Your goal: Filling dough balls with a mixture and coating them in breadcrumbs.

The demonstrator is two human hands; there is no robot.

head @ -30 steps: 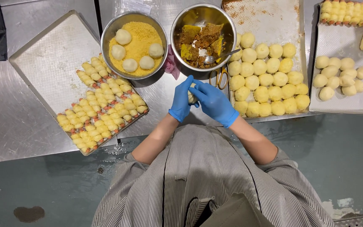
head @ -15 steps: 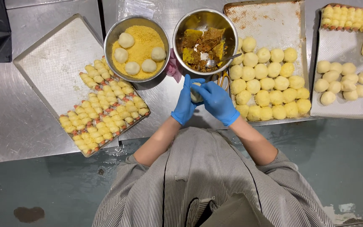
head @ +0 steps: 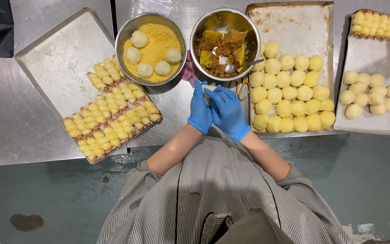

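Observation:
Both of my hands wear blue gloves and meet over the steel table, just below two metal bowls. My left hand [head: 200, 112] cups a pale dough piece [head: 208, 87], and my right hand [head: 227, 113] folds over it from the right; most of the dough is hidden by the fingers. The bowl of brown filling [head: 222, 49], with a spoon [head: 239, 67] in it, sits right above my hands. To its left a bowl of yellow crumbs [head: 154, 46] holds several dough balls.
A tray [head: 58, 63] at the left carries rows of small crumbed pieces [head: 110, 114]. To the right a tray [head: 295, 27] holds several round dough balls [head: 292, 95]. Another tray [head: 370, 58] at far right has more balls and pieces. Scissors [head: 243, 87] lie beside the filling bowl.
My hands stay together on the dough, with the fingers shifting slightly around it. Nothing else on the table has moved.

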